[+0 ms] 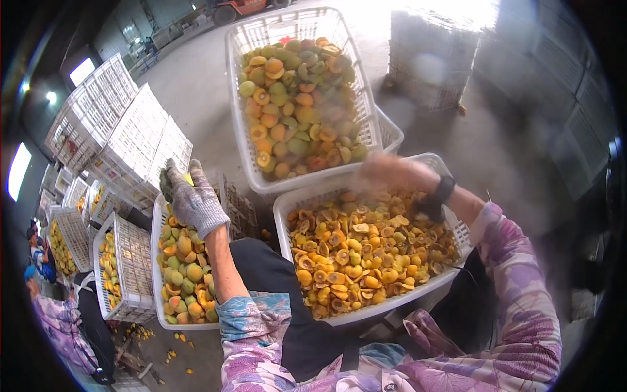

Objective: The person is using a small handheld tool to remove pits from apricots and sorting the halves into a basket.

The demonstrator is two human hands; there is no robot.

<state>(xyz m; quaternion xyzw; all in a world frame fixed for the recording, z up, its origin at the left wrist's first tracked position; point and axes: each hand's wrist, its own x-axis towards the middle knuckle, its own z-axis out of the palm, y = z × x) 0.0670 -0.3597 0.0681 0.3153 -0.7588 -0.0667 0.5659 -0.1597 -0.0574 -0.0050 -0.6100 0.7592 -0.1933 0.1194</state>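
Note:
My left hand [192, 196], in a soiled grey knit glove, is raised over a white plastic crate [157, 274] of whole and cut green-orange apricots. Between its thumb and fingers shows a yellow-green piece of fruit [188, 179]. My right hand [394, 172], bare and blurred by motion, is over the far rim of a white basket [338, 321] before me; whether it holds anything is unclear. Pitted yellow-orange apricot halves [357, 259] fill that basket. Below the black wristband [445, 189] is a dark blurred shape [430, 208] that I cannot identify.
Beyond stands another white basket [245, 166] heaped with apricots, many halved. Stacked white crates [132, 132] rise at left, near fruit-filled crates [134, 274] and a seated person [63, 318]. Fruit scraps [171, 354] litter the floor. A crate stack [428, 63] and an orange vehicle [245, 7] are farther back.

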